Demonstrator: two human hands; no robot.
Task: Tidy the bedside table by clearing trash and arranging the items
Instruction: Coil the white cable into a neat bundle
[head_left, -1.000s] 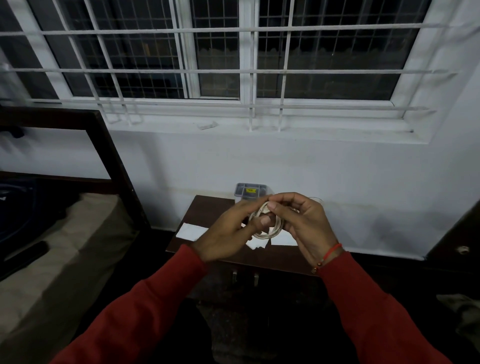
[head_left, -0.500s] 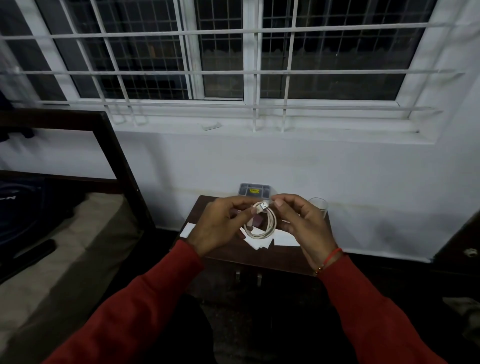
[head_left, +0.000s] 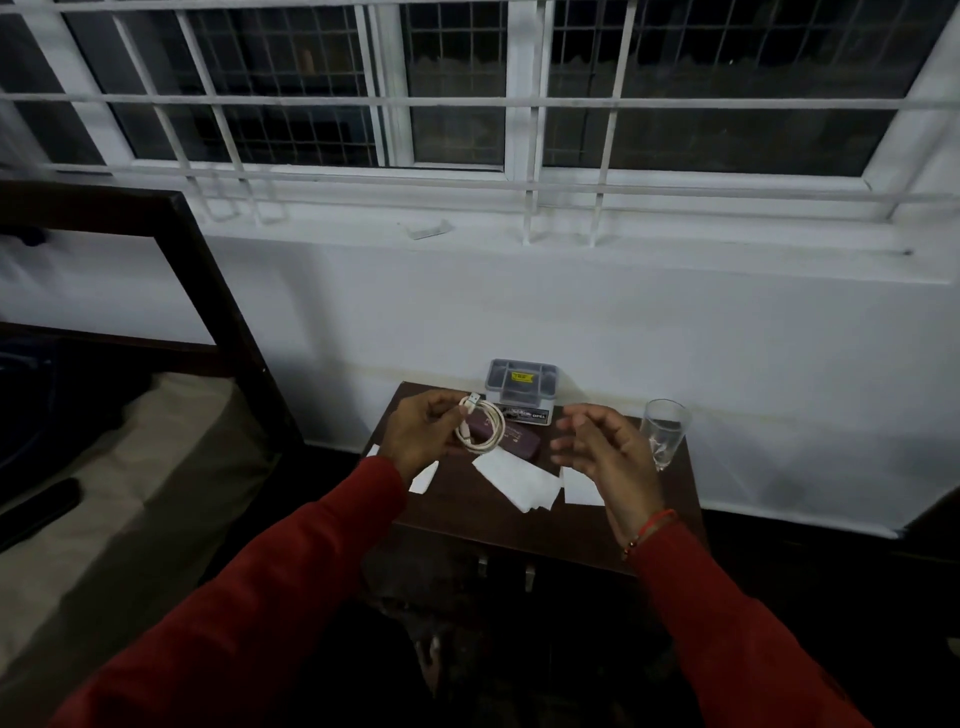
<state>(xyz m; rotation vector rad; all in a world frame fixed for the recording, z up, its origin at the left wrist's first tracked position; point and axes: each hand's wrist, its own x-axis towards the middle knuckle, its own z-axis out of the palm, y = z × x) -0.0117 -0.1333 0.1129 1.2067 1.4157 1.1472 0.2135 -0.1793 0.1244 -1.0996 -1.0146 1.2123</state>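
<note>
Nearest, the left hand (head_left: 421, 434) pinches a coiled white cable (head_left: 483, 425), its plug end sticking up above the fingers. The right hand (head_left: 605, 457) hovers apart from it, fingers spread and holding nothing. Below and between the hands, white paper scraps (head_left: 519, 480) lie on the dark bedside table (head_left: 498, 525). Just beyond the cable sits a maroon case (head_left: 519, 441). Right of the right hand stands a clear glass (head_left: 664, 431). Farthest, a grey box (head_left: 521, 387) carries a yellow label, unreadable, and the word "OPEL".
</note>
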